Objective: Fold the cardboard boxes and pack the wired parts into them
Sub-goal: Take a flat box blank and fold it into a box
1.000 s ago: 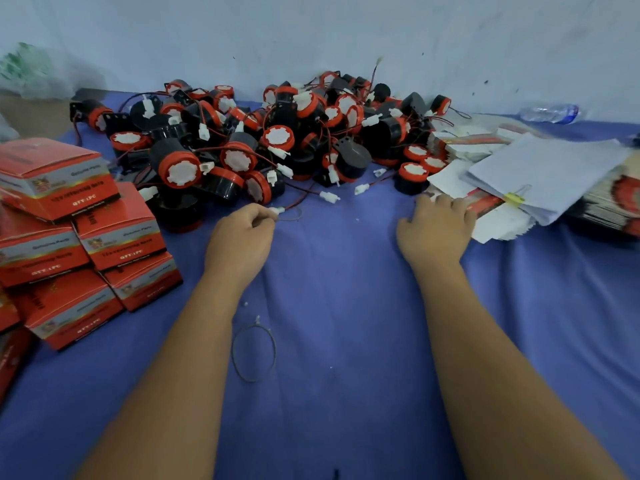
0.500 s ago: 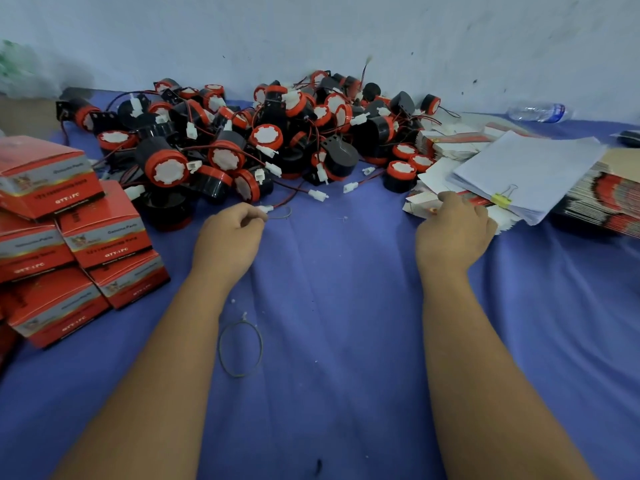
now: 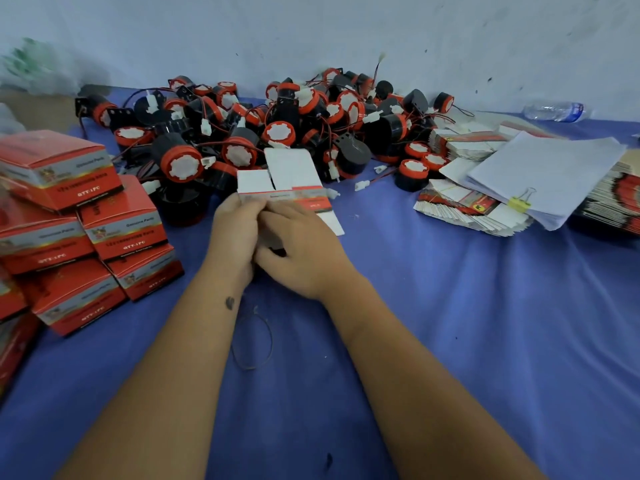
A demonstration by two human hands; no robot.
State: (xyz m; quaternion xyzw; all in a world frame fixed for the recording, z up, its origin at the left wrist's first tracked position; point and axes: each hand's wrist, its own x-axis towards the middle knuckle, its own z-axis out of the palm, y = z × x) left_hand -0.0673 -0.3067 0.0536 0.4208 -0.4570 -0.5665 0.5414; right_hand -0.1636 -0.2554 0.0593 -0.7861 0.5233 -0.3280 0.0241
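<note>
A: Blue cloth-covered counter (image 3: 467, 323), then the heap of black-and-red wired round parts (image 3: 277, 133) at the back. Where's the carton?

B: The flat red-and-white cardboard box blank (image 3: 287, 181) sits before that heap, pinched by left hand (image 3: 233, 237) and right hand (image 3: 301, 251), fingers curled on it.

A: Risk?

B: Flaps may crease crooked or snag the wires just behind.

Glossy printed cardboard boxes (image 3: 52, 168) stack at left on matt blue cloth (image 3: 450, 323). The black-and-red wired parts (image 3: 242, 133) at upper centre look like smooth plastic.
</note>
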